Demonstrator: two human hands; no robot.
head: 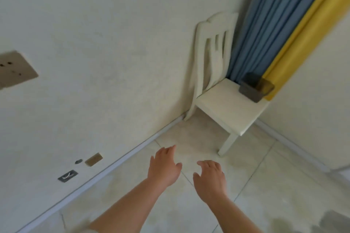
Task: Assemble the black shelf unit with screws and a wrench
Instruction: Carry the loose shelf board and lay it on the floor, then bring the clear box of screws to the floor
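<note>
Neither the black shelf unit, nor screws, nor a wrench are in view. My left hand (163,166) and my right hand (209,178) reach forward side by side over the pale tiled floor (189,213), palms down. Their fingers are loosely curved and hold nothing. A small dark box (251,90) sits on the seat of a cream chair (229,108) ahead and to the right of both hands.
The chair stands in the room's corner against a white wall (104,53). Blue and yellow curtains (280,30) hang behind it. A wall socket (17,69) and small plates (93,159) sit on the left wall. A dark smudge (335,223) lies at the lower right.
</note>
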